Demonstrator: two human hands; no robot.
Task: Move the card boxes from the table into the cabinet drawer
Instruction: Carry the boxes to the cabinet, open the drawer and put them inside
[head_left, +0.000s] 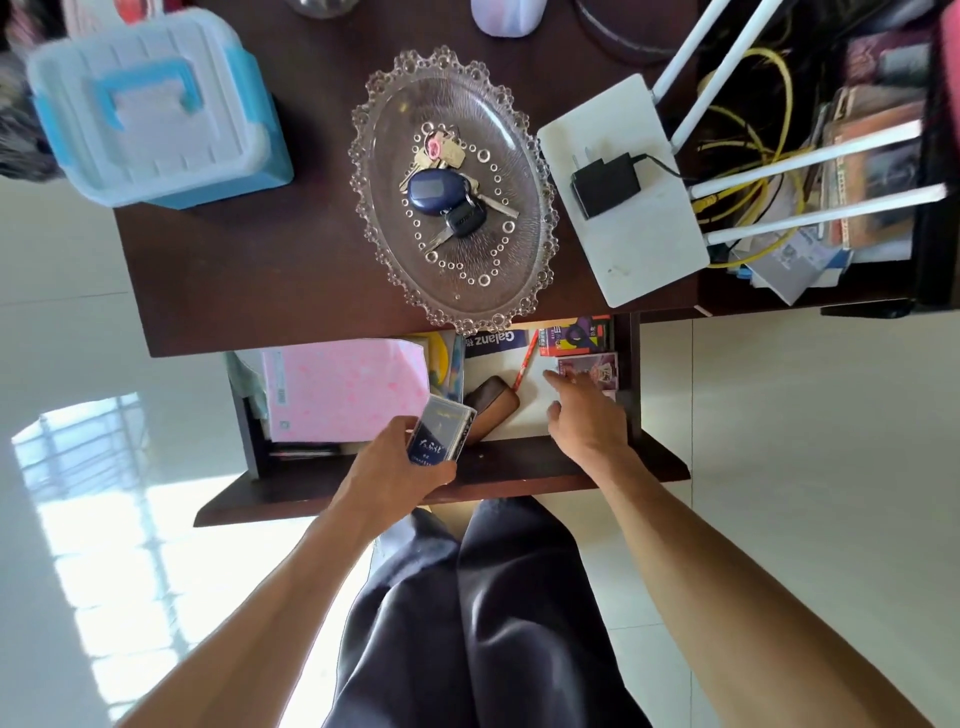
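Three card boxes show here. One is a clear plastic card box with a dark blue pack inside (442, 435), and the left hand (397, 470) is wrapped around it, fingers on one side and thumb on the other, holding it up over the front edge of the open dark wooden drawer (447, 480). The other two already lie inside the drawer at its far right: an orange and purple card box (574, 336) at the back, and a pink and purple card box (592, 370) just in front of it. The right hand (584, 415) is down in the drawer with its fingers loose and spread, holding nothing, and its fingertips touch the pink and purple card box.

Also in the drawer are one pink spotted folder (345, 389) on the left, one brown leather case (491, 408) in the middle and one red pencil (524, 364).

On the dark wooden table (249, 270) above the drawer sit one oval glass tray (524, 260) with a bunch of keys (449, 182), one blue and white plastic storage box (150, 104) and one white router (631, 218) with four antennas
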